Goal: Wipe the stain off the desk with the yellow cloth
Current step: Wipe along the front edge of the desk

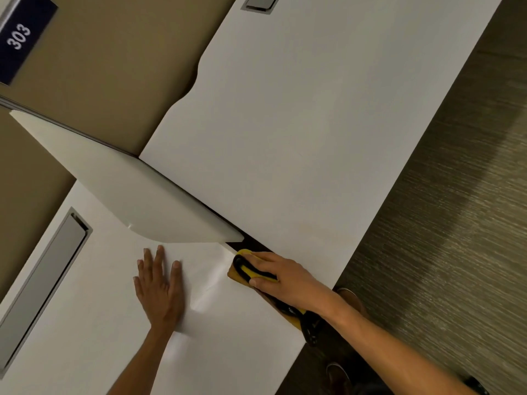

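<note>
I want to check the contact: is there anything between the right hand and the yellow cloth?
Nothing visible. The right hand lies directly on the yellow cloth, pressing it to the desk near the white divider.

The left hand [159, 283] lies flat on the near desk [94, 323], fingers spread, just before the lower end of a divider panel [137, 192] that stands between this desk and a second desk [299, 124] beyond it. To its right, the right hand [281, 276] presses on the cloth [248, 270], which sits at the desk's right edge, at the gap between the two desks. A cable slot [48, 277] is set into the near desk well left of the hands; another slot [261, 4] sits at the far desk's back. A numbered sign [21, 37] is on the wall behind. The floor [442, 223] lies right of both desks, with shoes [339, 374] below the right forearm.
</note>
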The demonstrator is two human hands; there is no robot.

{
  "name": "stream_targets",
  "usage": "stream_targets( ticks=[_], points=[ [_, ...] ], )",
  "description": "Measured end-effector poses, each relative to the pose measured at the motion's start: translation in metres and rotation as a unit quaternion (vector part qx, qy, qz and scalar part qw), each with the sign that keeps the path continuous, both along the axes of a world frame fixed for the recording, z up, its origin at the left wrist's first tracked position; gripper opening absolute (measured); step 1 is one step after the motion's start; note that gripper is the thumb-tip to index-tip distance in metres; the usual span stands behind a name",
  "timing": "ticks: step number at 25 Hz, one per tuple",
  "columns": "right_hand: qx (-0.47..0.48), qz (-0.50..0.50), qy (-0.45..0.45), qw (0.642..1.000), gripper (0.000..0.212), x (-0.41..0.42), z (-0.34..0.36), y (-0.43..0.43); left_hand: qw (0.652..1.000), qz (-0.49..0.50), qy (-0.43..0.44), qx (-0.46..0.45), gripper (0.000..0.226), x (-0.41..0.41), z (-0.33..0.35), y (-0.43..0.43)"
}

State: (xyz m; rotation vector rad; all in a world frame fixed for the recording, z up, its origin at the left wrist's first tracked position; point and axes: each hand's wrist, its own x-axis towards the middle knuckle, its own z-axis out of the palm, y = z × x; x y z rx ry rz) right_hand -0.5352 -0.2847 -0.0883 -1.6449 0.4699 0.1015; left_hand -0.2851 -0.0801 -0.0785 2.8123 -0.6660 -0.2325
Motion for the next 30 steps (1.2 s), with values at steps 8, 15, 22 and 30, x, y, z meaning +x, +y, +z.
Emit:
stream_targets(
  ticks=[8,15,22,30],
  points=[
    [0.008,0.002,0.008,1.0,0.054,-0.055,0.004,0.005,1.0,-0.001,-0.004,-0.001,0.066,0.002,-0.002,0.001],
    [0.001,-0.022,0.011,1.0,0.054,-0.1,0.006,0.015,1.0,-0.005,-0.003,-0.003,0.067,0.001,-0.001,0.0],
    [-0.05,-0.064,0.017,0.997,0.055,-0.126,0.005,0.038,1.0,-0.012,-0.006,-0.004,0.072,-0.001,0.001,0.0],
    [-0.065,-0.149,0.023,0.986,0.052,-0.136,0.006,0.062,1.0,-0.018,-0.005,-0.002,0.074,0.0,0.0,0.003]
  ],
)
